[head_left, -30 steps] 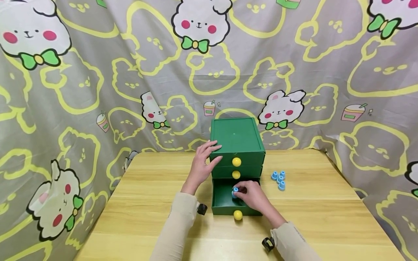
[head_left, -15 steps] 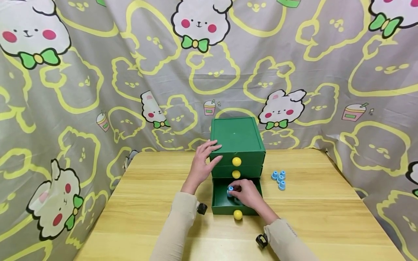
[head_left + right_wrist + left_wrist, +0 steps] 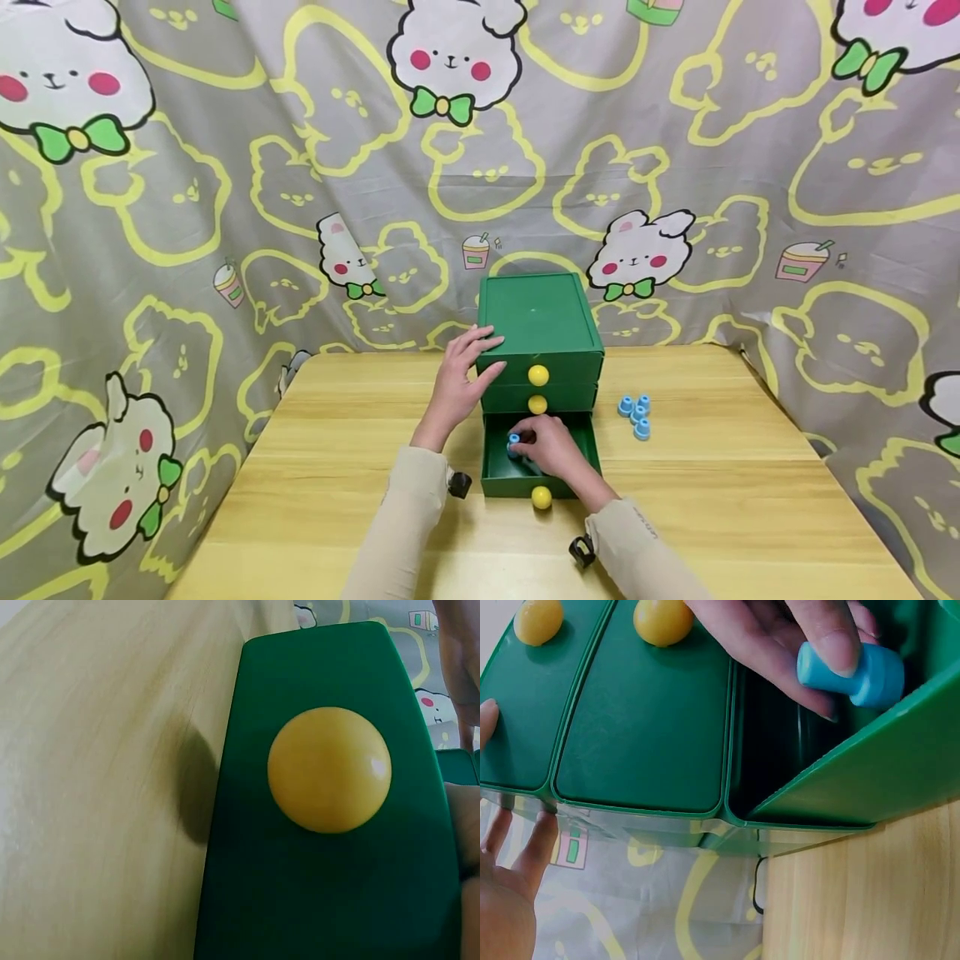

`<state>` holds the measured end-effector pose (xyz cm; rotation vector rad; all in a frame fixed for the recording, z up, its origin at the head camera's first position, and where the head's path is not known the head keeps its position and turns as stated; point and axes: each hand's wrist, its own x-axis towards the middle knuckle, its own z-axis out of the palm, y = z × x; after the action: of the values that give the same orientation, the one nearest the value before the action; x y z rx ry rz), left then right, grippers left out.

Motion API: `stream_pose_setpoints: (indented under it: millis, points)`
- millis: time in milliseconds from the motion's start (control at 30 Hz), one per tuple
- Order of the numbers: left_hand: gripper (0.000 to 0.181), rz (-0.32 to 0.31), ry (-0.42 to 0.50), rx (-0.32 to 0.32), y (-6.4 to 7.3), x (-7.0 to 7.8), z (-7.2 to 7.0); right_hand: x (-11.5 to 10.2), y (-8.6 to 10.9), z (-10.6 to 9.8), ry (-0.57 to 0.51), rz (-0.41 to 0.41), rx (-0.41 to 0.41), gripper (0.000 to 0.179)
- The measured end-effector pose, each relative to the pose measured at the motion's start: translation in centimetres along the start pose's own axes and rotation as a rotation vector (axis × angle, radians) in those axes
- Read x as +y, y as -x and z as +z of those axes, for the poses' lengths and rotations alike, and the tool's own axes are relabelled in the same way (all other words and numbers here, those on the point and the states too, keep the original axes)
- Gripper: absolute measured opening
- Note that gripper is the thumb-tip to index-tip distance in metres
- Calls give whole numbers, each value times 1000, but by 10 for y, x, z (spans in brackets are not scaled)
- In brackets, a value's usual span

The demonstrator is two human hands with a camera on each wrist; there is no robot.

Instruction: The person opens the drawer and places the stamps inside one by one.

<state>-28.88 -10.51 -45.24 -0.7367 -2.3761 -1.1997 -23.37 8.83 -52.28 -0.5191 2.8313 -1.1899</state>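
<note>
A green drawer cabinet [image 3: 536, 312] with yellow knobs stands on the table, its bottom drawer [image 3: 495, 483] pulled out and the upper two pushed in. My right hand [image 3: 553, 446] reaches into that drawer and pinches a small blue stepped plastic peg [image 3: 881, 675] between thumb and fingers, near the drawer's left side. In the left wrist view the peg lies tilted just inside the drawer wall [image 3: 885, 765]. My left hand [image 3: 461, 379] rests with straight fingers against the cabinet's upper left edge, thumb on the front. The right wrist view shows the drawer's yellow knob [image 3: 330, 770]; the peg is hidden there.
Several similar blue pegs [image 3: 637, 412] stand in a cluster on the wooden table [image 3: 720, 500], right of the cabinet. A patterned curtain [image 3: 420, 192] hangs behind and at both sides. The middle drawer's knob [image 3: 537, 404] juts out just above my right hand.
My right hand has moved left inside the open drawer, carrying the blue peg toward its left side. My left hand keeps its place on the cabinet. The head view has shifted slightly.
</note>
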Motion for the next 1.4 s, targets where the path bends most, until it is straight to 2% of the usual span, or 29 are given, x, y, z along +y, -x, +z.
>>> stream_pose_setpoints:
  millis: [200, 700, 1067, 1233, 1400]
  points:
    - [39, 11, -2, 5, 0, 0, -1, -2, -2, 0, 29, -11, -25, 12]
    - [39, 10, 2, 6, 1, 0, 0, -3, -8, 7, -12, -25, -67, 15]
    - [40, 6, -6, -4, 0, 0, -1, -7, 0, 5, -44, -13, -40, 19]
    - [40, 7, -6, -4, 1, -1, 0, -8, 9, -4, -22, -49, -1, 17]
    - [40, -1, -11, -2, 0, -1, 0, -3, 20, -21, -11, -101, 62, 16]
